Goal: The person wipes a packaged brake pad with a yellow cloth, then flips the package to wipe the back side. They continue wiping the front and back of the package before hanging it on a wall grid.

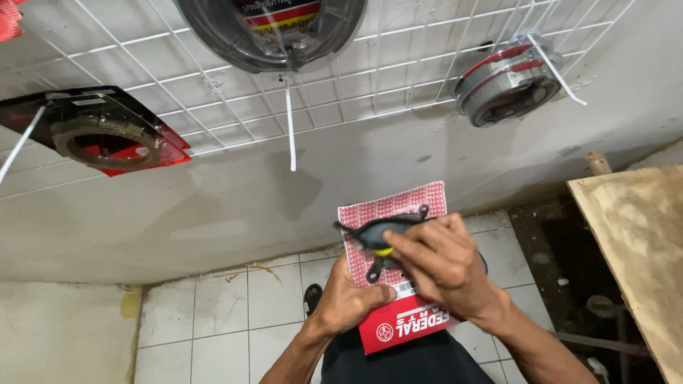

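Checking a packaged part below the wire rack.

Head view: the left hand point(348, 302) grips the red card pack point(398, 284) by its lower edge; the right hand point(441, 267) pinches the dark part point(377, 233) on its front. Judged mid-inspection; next needs a steady hold near the wall grid point(213, 92).

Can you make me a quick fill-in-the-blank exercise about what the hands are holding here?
1. The left hand holds a red and white ____ package.
2. The right hand grips a dark, curved part with a ____ spot.
3. Packaged parts hang on a white wire ____ on the wall.

Missing words: cardboard; yellow; grid
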